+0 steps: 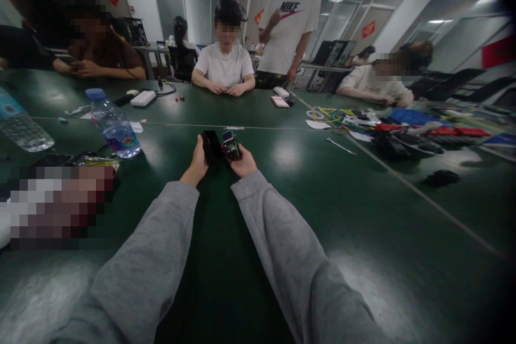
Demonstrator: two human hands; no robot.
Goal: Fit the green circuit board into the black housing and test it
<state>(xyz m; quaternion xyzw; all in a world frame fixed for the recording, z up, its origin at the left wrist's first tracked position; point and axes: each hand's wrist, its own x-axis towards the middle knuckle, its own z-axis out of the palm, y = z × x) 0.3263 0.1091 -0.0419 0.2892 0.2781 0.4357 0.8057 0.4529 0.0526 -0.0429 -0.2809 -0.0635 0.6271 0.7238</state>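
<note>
Both my arms, in grey sleeves, reach out over a dark green table [282, 215]. My left hand [197, 164] grips a small black box-shaped part [211, 147], fingers wrapped round its left side. My right hand [243, 163] holds a small green circuit board with a little screen [230, 143], fingers closed under it. The black part and the board touch each other between my hands, just above the table top.
A water bottle [114, 126] stands left of my hands and another [20, 126] lies at the far left. A metal wrench [341, 146] and a heap of cables and coloured parts [403, 129] lie to the right. Several people sit or stand across the table.
</note>
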